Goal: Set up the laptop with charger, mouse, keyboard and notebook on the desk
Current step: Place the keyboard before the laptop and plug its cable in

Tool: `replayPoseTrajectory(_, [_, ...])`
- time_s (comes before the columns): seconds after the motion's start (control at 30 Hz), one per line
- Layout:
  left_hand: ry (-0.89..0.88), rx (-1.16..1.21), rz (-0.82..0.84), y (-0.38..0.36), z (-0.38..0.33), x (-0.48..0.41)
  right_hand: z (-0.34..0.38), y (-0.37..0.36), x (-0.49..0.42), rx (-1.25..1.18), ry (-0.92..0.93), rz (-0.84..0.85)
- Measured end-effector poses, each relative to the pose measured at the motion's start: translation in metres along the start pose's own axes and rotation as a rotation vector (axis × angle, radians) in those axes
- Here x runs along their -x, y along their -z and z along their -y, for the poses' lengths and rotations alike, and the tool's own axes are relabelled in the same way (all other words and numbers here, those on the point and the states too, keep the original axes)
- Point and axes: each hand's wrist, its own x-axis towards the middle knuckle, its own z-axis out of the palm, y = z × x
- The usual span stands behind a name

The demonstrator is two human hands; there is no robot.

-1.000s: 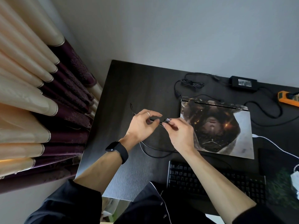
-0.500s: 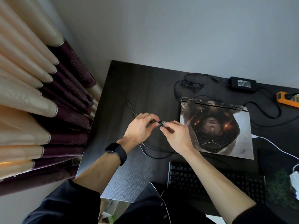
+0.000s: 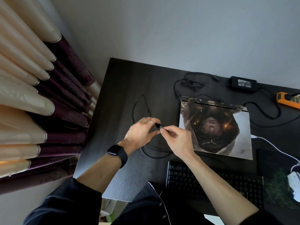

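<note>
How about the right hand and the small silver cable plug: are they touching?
Touching. The head view shows the right hand pinching the small silver cable plug between thumb and fingertip.

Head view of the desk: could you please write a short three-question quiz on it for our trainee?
1. True or false: the laptop lies closed.
2. The left hand and right hand together pinch: A a cable plug, B a pen, C a cup.
3. Fill in: the black watch sits on the ___ wrist.
Key: 1 true; 2 A; 3 left.
</note>
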Motion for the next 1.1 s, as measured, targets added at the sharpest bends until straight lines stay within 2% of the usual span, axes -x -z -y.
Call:
replayPoseTrajectory(0.17, [-0.197,-0.144,-0.035,-0.007,0.003,-0.007,-0.010,0.003,0.007,-0.208,-0.213,0.090])
replayPoseTrajectory(0.33, [-0.402,-0.216,-0.050,-0.035,0.012,-0.019,-0.034,0.008,0.015,-0.276,-0.387,0.103])
replayPoseTrajectory(0.53, [-0.421,-0.191,-0.037,-0.078,0.024,-0.033,-0.064,0.014,0.005,-0.242,-0.464,0.077])
replayPoseTrajectory(0.73, [-0.395,-0.109,-0.137,-0.119,0.044,-0.033,-0.089,0.012,-0.019,-0.190,-0.527,0.119])
replayPoseTrajectory(0.87, [-0.364,-0.096,-0.215,-0.136,0.057,-0.038,-0.102,0.007,-0.029,-0.069,-0.425,0.113])
replayPoseTrajectory(1.0, [-0.240,-0.094,-0.346,-0.142,0.058,-0.053,-0.112,0.007,-0.044,0.108,-0.250,-0.118])
replayPoseTrajectory(1.1, [-0.205,-0.061,-0.369,-0.147,0.058,-0.066,-0.125,0.009,-0.062,0.335,-0.146,-0.222])
